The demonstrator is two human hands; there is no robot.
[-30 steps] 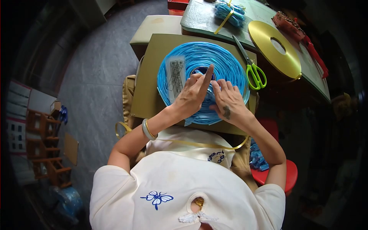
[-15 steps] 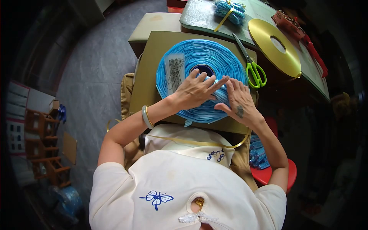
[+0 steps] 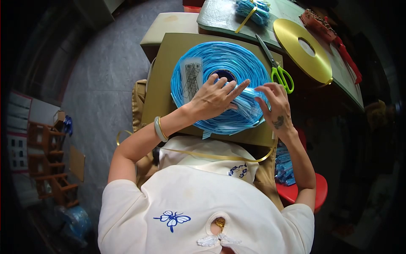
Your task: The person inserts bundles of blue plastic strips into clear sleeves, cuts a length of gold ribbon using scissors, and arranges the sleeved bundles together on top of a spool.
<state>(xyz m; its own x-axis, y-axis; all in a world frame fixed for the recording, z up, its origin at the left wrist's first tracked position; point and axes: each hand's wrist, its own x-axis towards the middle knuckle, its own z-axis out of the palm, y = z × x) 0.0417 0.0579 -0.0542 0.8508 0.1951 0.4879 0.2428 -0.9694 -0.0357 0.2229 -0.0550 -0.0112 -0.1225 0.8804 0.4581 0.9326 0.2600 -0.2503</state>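
A large coil of shiny blue plastic strip lies flat on a brown board in front of me. My left hand rests over the coil near its dark core, fingers stretched and spread, pressing on a bundle of pale blue iridescent strips. The bundle's right end pokes out past the fingers. Just beside that end, my right hand is raised with fingers curved and apart, and I see nothing held in it. A clear packet with a black pattern lies on the coil's left part.
Green-handled scissors lie at the board's right edge. On the glass-topped table are a gold ribbon roll and a tied blue bundle. More blue bundles sit on a red stool. Gold ribbon crosses my lap.
My right hand has lifted off the strip bundle and moved to the right, its fingers now curved. My left hand has stayed in nearly the same place on the bundle.
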